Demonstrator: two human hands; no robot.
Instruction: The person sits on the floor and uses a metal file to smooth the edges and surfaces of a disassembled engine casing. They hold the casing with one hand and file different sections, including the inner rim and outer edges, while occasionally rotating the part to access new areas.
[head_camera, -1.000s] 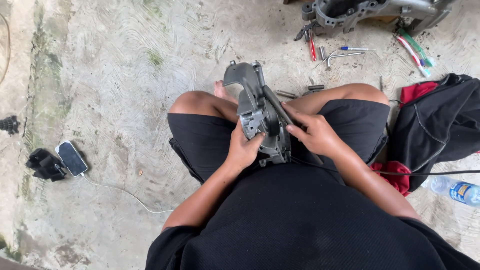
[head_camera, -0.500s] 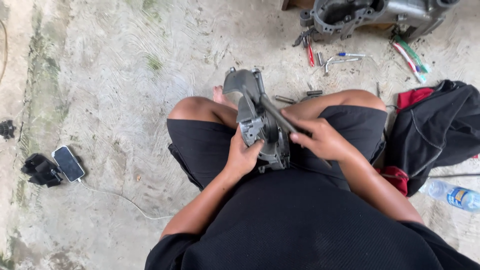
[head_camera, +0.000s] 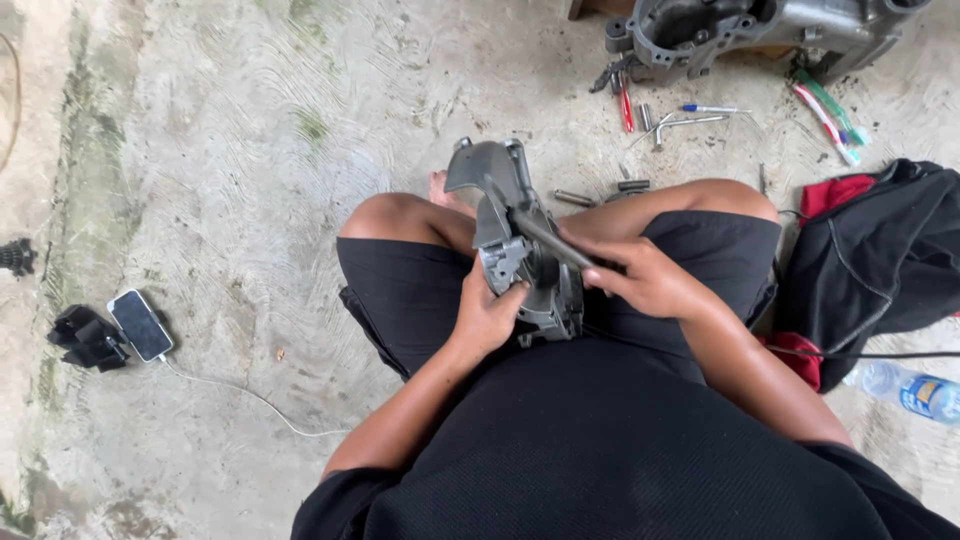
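Observation:
I sit cross-legged on a concrete floor with a grey metal engine casing (head_camera: 510, 215) standing on edge in my lap. My left hand (head_camera: 487, 315) grips the casing's lower left side and steadies it. My right hand (head_camera: 645, 280) is closed around the handle of a dark rod-like tool (head_camera: 545, 235), whose tip rests against the casing's middle. Both knees flank the casing, and black shorts and a black shirt fill the lower view.
A larger engine block (head_camera: 760, 25) lies at the top right with pliers, screwdrivers (head_camera: 625, 100) and loose bolts before it. A black and red bag (head_camera: 880, 250) and a water bottle (head_camera: 915, 390) lie at right. A phone (head_camera: 140, 325) on a cable sits left.
The view has shifted slightly. My right hand has slid the tool a little along the casing; my left hand keeps the same grip.

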